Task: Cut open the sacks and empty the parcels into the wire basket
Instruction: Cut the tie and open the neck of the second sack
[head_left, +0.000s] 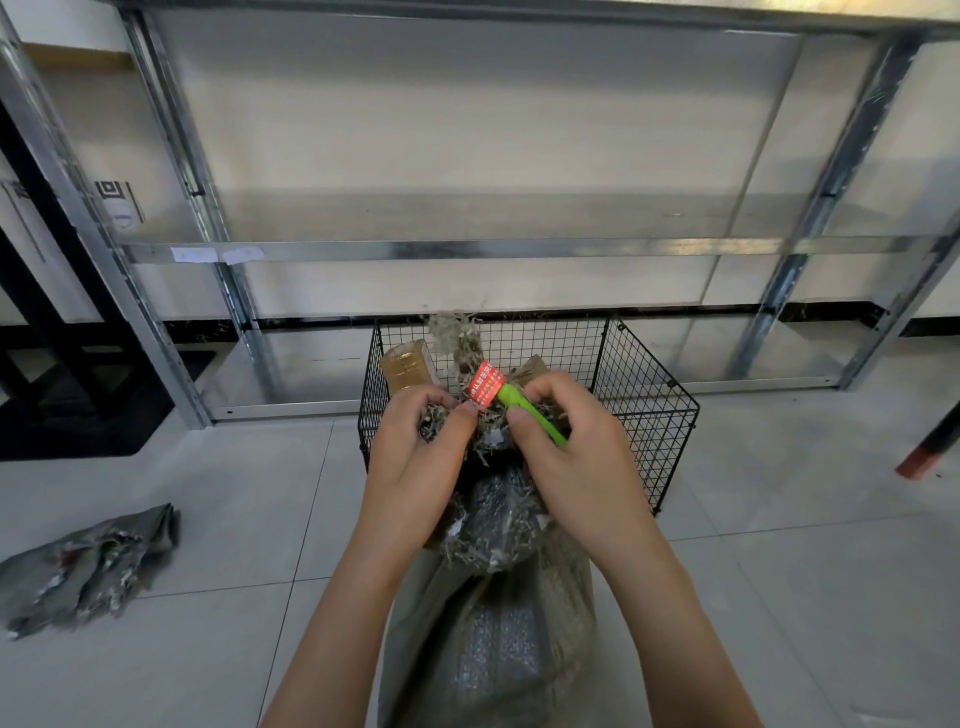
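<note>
With one emptied sack (88, 566) lying at 8 o'clock, the left hand (415, 457) pinches the sealed neck of the full sack (488, 623), the right hand (576, 457) grips a green cutter (530, 415) against it, and the wire basket (644, 410) at 12 o'clock holds few parcels (408, 366).

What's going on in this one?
A person is opening a sack standing on the floor before the basket. The left hand grips the sack's bunched neck by a red tag, and the right hand holds a green cutter to it. The basket holds at least two parcels. A crumpled sack lies on the floor at left.
</note>
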